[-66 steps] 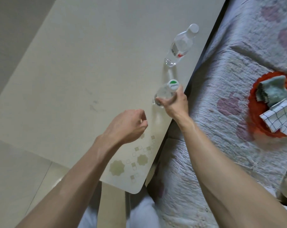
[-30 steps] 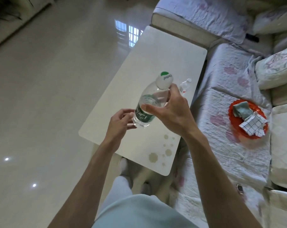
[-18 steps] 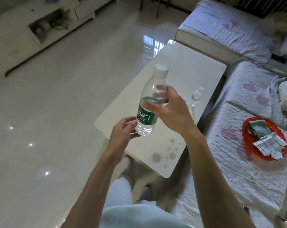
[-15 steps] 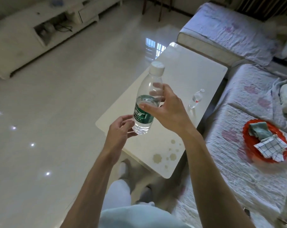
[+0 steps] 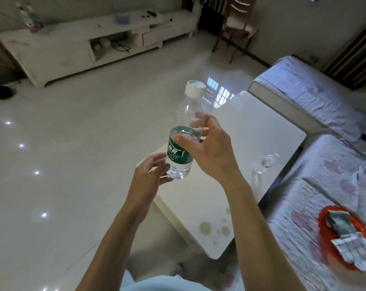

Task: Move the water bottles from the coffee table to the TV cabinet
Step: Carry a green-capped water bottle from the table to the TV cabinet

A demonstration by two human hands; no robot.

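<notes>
A clear water bottle point(image 5: 179, 154) with a green label and white cap is held upright in the air over the near left part of the white coffee table point(image 5: 251, 127). My right hand point(image 5: 211, 152) grips its middle, thumb on the label and fingers behind. My left hand point(image 5: 148, 179) cups the bottle's base between thumb and fingers. A second, smaller bottle point(image 5: 265, 164) with a red-marked label stands on the table by its right edge. The long white TV cabinet point(image 5: 73, 45) lies across the room at the upper left.
Two bottles point(image 5: 29, 16) stand on the cabinet's left end. Glossy floor stretches between table and cabinet. A quilt-covered sofa point(image 5: 335, 177) runs along the right, with a red plate point(image 5: 324, 221) of cloths on it. A wooden chair point(image 5: 236, 24) stands at the back.
My right hand lifted the green-label bottle off the table and my left hand came up to its base. The view has risen and turned, so the TV cabinet is now in sight.
</notes>
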